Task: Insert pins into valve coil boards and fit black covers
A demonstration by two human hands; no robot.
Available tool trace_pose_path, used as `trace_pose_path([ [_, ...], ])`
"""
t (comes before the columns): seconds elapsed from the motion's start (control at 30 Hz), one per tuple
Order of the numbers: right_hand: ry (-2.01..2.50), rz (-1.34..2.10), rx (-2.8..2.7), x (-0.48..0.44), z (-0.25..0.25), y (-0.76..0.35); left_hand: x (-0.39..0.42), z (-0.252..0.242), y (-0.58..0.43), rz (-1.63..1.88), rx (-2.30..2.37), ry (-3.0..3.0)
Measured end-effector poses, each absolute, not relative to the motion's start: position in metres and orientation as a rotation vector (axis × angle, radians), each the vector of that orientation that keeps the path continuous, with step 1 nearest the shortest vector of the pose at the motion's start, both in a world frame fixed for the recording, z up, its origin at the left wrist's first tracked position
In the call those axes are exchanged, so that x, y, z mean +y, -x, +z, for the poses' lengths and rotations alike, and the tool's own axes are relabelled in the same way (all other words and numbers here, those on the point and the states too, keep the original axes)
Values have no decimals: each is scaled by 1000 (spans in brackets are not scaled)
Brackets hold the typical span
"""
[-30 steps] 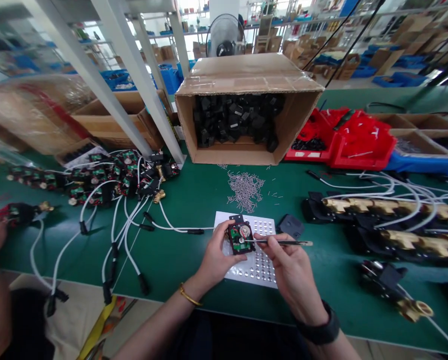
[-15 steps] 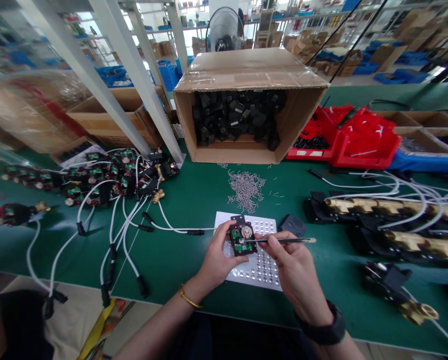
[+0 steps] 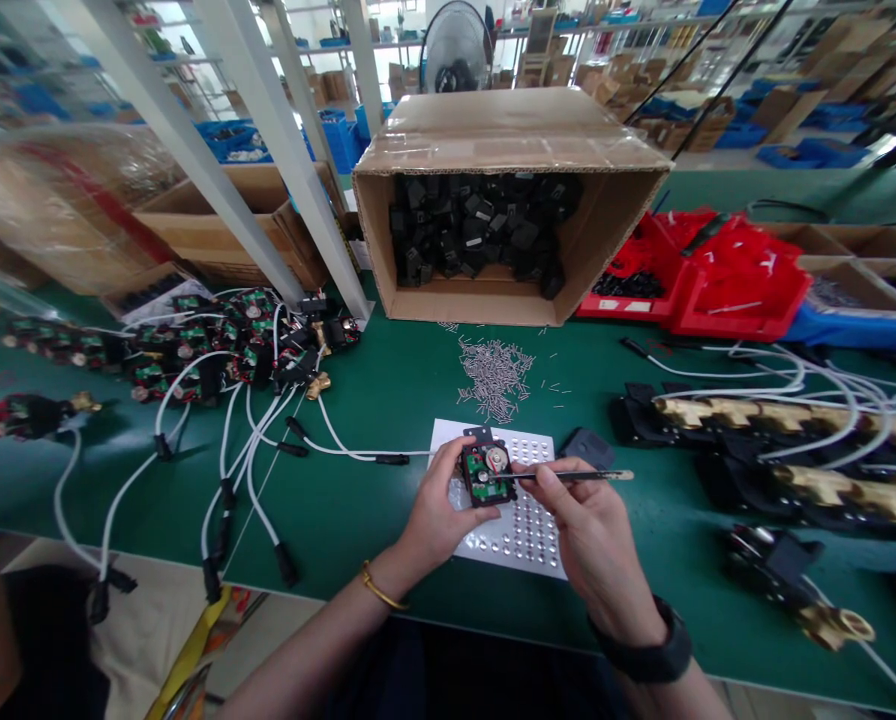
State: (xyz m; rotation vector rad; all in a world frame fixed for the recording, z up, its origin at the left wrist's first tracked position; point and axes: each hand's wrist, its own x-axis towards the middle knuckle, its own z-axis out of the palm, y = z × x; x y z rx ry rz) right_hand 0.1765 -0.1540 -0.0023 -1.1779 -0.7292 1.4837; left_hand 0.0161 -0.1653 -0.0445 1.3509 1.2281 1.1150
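My left hand [image 3: 439, 510] grips a black valve actuator housing [image 3: 487, 474] by its left side. Its top is off, so a green circuit board and a round metal gear or motor show inside. In my right hand [image 3: 594, 520] is a pair of tweezers [image 3: 583, 476], pinched between thumb and fingers, their tip touching the board near a small round silver part. Beneath both hands lies a white sheet [image 3: 493, 549] with rows of small round shiny pieces. A black cover [image 3: 587, 448] rests just behind my right hand.
A cardboard box [image 3: 512, 130] of black housings lies on its side behind a heap of small metal pins [image 3: 495, 378]. Wired open units [image 3: 193, 350] crowd the left. Brass-fitted units [image 3: 763, 412], red bins [image 3: 744, 285] and white cables occupy the right.
The view has shifted slightly. Both hands keep their hold, and the tweezers' tip stays at the board in the housing.
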Motion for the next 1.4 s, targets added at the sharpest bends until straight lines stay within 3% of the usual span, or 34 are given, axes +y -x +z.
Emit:
trace_pose_path([
  [0.97, 1185, 1461, -858, -155, -7, -180, -166, -44, -17, 1139, 1260, -1397],
  [1.17, 1319, 962, -1298, -166, 3, -176, -166, -45, -17, 1157, 1234, -1367],
  [1.4, 1030, 442, -1837, -184, 7, -170, -166, -51, -18, 1156, 1225, -1343],
])
